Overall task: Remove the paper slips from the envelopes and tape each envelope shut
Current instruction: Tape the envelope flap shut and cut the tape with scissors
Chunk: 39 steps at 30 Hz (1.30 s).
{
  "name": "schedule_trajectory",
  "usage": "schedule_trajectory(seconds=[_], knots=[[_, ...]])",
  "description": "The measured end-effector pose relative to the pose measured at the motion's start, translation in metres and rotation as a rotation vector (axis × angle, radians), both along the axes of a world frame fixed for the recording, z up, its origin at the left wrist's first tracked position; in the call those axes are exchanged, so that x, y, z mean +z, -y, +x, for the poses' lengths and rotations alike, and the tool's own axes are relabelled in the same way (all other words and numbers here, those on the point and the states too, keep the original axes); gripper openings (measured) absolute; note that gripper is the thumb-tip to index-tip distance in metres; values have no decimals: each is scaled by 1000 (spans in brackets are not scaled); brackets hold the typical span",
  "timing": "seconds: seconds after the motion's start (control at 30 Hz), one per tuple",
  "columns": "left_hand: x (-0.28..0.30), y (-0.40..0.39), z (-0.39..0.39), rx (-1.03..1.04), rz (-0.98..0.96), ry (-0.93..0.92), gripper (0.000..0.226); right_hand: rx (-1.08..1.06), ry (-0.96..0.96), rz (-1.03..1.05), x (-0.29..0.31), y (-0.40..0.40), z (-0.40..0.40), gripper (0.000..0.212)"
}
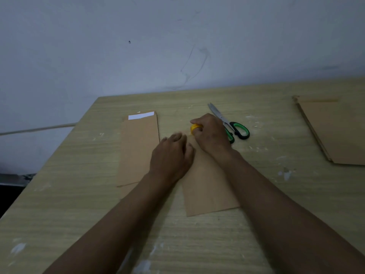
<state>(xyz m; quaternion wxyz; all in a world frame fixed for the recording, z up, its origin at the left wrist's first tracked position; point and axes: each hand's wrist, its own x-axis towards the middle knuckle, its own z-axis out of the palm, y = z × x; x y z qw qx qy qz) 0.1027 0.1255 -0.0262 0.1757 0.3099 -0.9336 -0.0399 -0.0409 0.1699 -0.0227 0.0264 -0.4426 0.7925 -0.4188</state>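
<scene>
Two hands over flat brown paper envelope (207, 186): left hand (171, 155) pressing, fingers relaxed; right hand (210, 133) at 1 o'clock, gripping yellow tape roll (194, 129).

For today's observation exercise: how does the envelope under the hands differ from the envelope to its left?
The left envelope shows a white paper slip at its far end; the envelope under the hands shows none. The left one lies untouched; the other has the left hand on it, and the right hand holds yellow tape. Both are brown and flat.
</scene>
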Motion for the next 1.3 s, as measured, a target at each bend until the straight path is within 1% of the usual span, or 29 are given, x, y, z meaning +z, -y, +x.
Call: schedule_trajectory(seconds=[0.13, 0.23, 0.3, 0.33, 0.43, 0.57, 0.6, 0.73, 1.0, 1.1, 1.17, 1.3], knots=[[3, -4, -2, 8, -25, 10, 27, -47, -11, -22, -2, -5, 0, 32], [2, -2, -1, 29, -14, 2, 25, -66, -47, -11, -2, -8, 3, 34], [2, -3, -2, 35, 1, 13, 29, -86, -78, -16, -1, -11, 5, 34], [3, -3, -3, 33, 3, 19, 31, -97, -93, -23, 0, -12, 5, 30], [6, -4, -5, 22, 33, 5, 47, -75, -110, -34, -1, -14, 7, 22], [7, -3, -12, 12, -51, 76, 60, -30, -95, -48, 0, -15, 9, 22], [6, -4, -14, 30, -65, 88, 61, -28, -91, -42, -1, -14, 9, 22], [-3, -7, -16, 84, -77, 72, 52, -51, -94, -33, -2, -13, 7, 23], [-6, -6, -15, 63, -99, 77, 58, -157, -63, -119, -4, -12, 3, 34], [-6, -2, -17, 17, -149, 84, 58, -202, -42, -109, -3, -12, 2, 27], [-4, -2, -19, -24, -146, 120, 61, -209, -34, -106, -3, -12, 2, 21], [-4, -3, -19, -46, -146, 107, 58, -215, -33, -94, -4, -11, 1, 22]])
